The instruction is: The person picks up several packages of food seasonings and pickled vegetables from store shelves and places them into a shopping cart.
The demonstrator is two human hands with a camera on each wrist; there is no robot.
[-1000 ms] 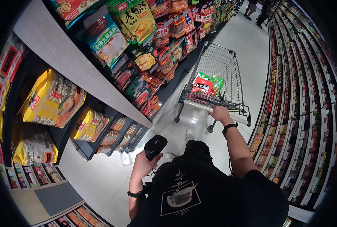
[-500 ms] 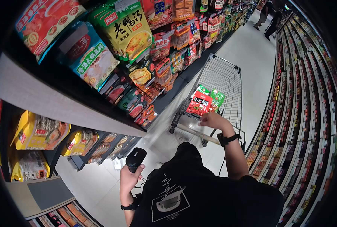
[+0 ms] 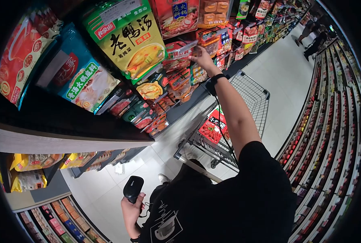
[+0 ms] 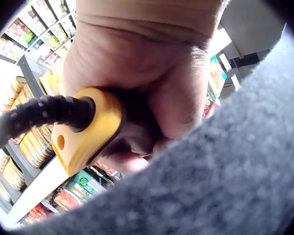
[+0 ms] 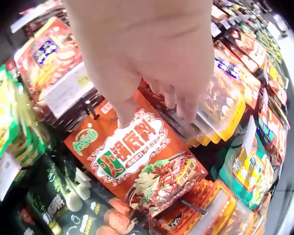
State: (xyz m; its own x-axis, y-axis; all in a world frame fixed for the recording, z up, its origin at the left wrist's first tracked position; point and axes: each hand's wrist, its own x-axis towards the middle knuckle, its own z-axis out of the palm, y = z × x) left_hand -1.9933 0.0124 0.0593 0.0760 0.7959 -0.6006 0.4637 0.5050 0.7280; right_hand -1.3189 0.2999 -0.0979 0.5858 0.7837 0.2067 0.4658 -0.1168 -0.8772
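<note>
In the head view my right hand reaches to the packets hung on the shelf at left. The right wrist view shows it at a red hotpot seasoning packet, thumb on the printed front and fingers over its upper right edge. The packet sits at a display hook. Low at my left side, my left hand grips a black barcode scanner. A cable runs from the scanner's yellow end in the left wrist view.
A wire shopping cart with a red packet inside stands ahead, below my right arm. A large green-yellow packet hangs at left. Long shelves line the right side. Two people stand far down the aisle.
My right hand let go of the cart handle, passed over the cart and reached left to the hanging packets. The view turned closer to the left shelf. My left hand kept the scanner.
</note>
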